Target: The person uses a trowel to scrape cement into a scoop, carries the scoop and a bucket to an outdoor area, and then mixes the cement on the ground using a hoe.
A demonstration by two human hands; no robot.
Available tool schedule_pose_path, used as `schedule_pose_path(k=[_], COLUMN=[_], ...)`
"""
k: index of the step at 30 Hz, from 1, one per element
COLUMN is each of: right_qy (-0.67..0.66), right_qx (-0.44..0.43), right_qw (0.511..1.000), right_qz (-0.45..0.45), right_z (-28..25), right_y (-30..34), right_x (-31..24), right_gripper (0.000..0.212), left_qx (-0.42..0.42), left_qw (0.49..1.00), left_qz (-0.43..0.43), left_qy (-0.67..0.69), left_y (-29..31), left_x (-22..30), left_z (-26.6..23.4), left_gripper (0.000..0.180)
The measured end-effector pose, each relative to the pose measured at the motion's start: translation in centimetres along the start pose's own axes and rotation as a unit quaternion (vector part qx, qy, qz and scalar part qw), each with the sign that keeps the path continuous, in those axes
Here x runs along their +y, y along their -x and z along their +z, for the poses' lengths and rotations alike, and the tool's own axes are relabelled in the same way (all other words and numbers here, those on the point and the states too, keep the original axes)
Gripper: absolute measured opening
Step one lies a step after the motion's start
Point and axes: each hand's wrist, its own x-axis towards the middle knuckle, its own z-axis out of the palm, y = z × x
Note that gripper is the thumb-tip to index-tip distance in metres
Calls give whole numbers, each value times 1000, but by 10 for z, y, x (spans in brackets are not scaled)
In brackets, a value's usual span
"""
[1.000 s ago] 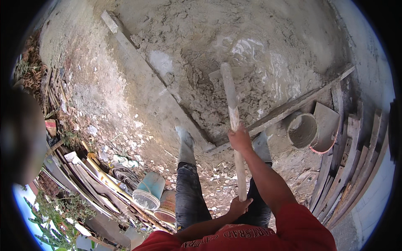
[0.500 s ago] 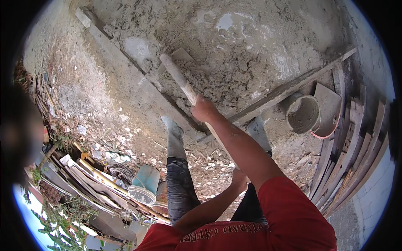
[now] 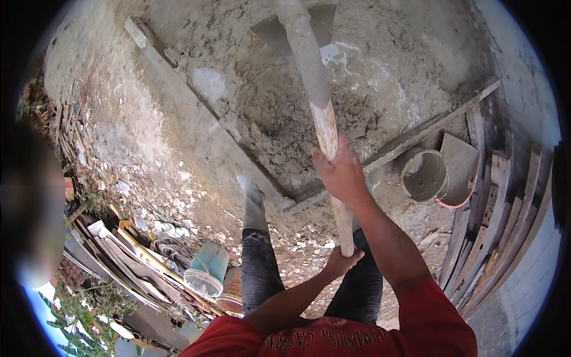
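A hoe (image 3: 325,125) with a long, mortar-coated wooden handle points away from me, its wide grey blade (image 3: 270,34) raised over the wet mortar. My right hand (image 3: 344,172) is wrapped round the middle of the handle. Lower down, my left hand (image 3: 344,260) grips the butt end close to my legs. Wet grey mortar (image 3: 297,119) lies in a rough heap inside a corner made by two boards, the left board (image 3: 196,110) and the right board (image 3: 437,125). The blade partly hides behind the handle's far end.
Beside the right board stand a mortar-filled bucket (image 3: 423,174) and a tilted container (image 3: 460,163) with a red rim. Long planks (image 3: 505,220) are stacked at right. At lower left are a pale blue bucket (image 3: 207,268) and scrap wood (image 3: 128,256). My boots (image 3: 252,202) stand on rubble.
The hoe has swung up and away from me, its blade lifting off the mortar. Both hands have moved with it, and the handle now points more nearly straight ahead.
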Motion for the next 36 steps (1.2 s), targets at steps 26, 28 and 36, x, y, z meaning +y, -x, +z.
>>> schedule_pose_path(k=[26, 28, 36], right_qy=[-173, -156, 160], right_qx=[50, 101, -119], right_qw=[977, 982, 978], right_qz=[113, 37, 53], right_z=[-6, 7, 61], right_y=[-77, -155, -165], right_x=[44, 30, 86], right_gripper=[51, 49, 58], left_qx=[140, 155, 6], left_qw=[960, 955, 983], left_qz=[90, 151, -41], left_qy=[-226, -204, 179], left_y=[-55, -98, -56], left_x=[59, 130, 79], left_z=[-64, -92, -41], left_gripper=[32, 26, 23])
